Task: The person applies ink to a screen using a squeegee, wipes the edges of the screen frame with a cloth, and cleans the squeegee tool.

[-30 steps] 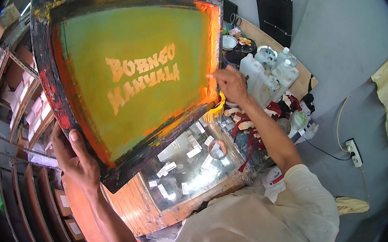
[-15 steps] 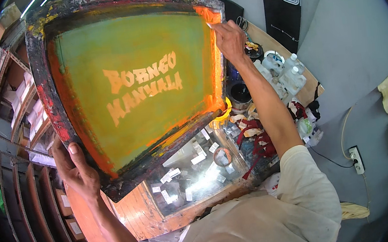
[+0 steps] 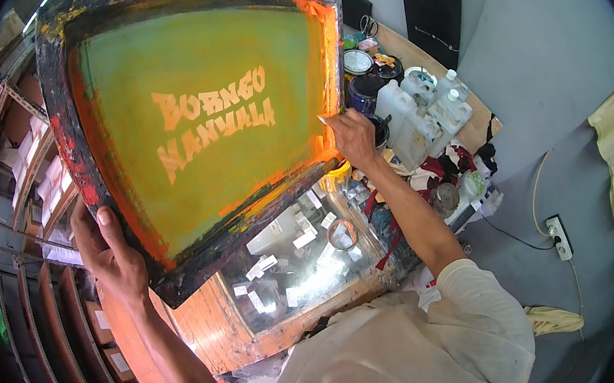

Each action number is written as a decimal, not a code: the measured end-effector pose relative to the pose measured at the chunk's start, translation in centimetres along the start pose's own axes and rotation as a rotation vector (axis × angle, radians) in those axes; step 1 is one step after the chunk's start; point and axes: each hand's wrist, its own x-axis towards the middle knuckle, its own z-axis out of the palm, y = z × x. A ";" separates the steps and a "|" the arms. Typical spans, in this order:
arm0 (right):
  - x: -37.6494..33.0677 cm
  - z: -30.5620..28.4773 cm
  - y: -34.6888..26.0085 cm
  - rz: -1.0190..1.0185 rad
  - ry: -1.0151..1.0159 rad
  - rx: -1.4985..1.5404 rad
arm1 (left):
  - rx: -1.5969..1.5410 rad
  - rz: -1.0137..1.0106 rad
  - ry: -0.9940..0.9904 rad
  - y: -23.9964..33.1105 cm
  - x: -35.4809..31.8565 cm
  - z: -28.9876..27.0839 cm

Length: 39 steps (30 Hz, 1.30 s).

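Observation:
A screen printing frame (image 3: 174,279) is held up and tilted before me, its dark wood caked with paint. Its green-yellow mesh (image 3: 245,172) bears pale stencilled lettering, with orange ink thick along the right inner edge. My left hand (image 3: 112,249) grips the frame's lower left side, thumb in front and fingers behind. At the lower part of that right edge, my right hand (image 3: 352,136) is closed, its fingertips against the inked mesh. A small pale tip shows at those fingers, too small to name.
Below the frame is a wooden table with a glass panel (image 3: 292,268), littered with white slips and a tape roll (image 3: 342,235). At the right stand plastic jugs (image 3: 397,118), paint tubs (image 3: 358,63) and stained rags (image 3: 425,171). Shelves (image 3: 54,315) line the left.
My right hand has slid down along the frame's right inner edge, from near the top corner to the lower part. The frame sits slightly higher and further left in view, still in my left hand.

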 end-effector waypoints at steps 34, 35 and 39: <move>1.6 -3.5 1.8 -0.013 -0.046 0.116 | -0.032 0.029 -0.010 2.8 -0.3 0.3; 3.5 -3.7 2.2 0.004 0.036 0.099 | -0.039 0.030 -0.013 2.6 -0.2 0.3; 13.1 -4.3 5.4 -0.025 0.280 -0.094 | -0.009 0.008 -0.019 2.8 0.2 0.3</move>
